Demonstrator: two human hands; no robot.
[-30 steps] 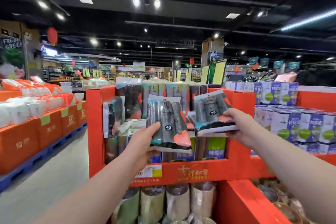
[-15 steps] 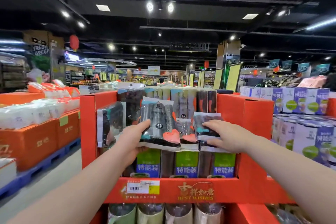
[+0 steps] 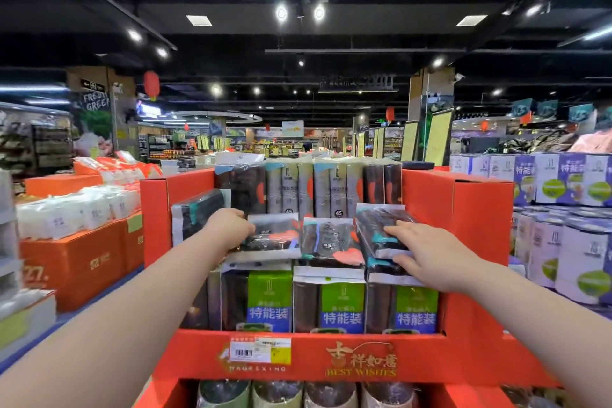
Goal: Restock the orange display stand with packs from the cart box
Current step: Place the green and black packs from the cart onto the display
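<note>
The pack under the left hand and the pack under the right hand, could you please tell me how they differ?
The left pack lies flatter, its orange patch facing up; the right pack tilts, showing a teal mark. The left hand holds its pack's left end; the right hand rests across its pack's front. Both are dark packs lying on the upright green-labelled packs.

From my seat, the orange display stand point(image 3: 463, 209) boxes the shelf in: its side walls rise left and right, so I can only come in from the front or above. Upright packs point(image 3: 318, 189) fill the back row wall to wall. Flat packs point(image 3: 331, 242) cover the green-labelled packs point(image 3: 342, 301) below, leaving open air above them. My left hand point(image 3: 228, 228) and right hand point(image 3: 427, 252) occupy the two ends.
</note>
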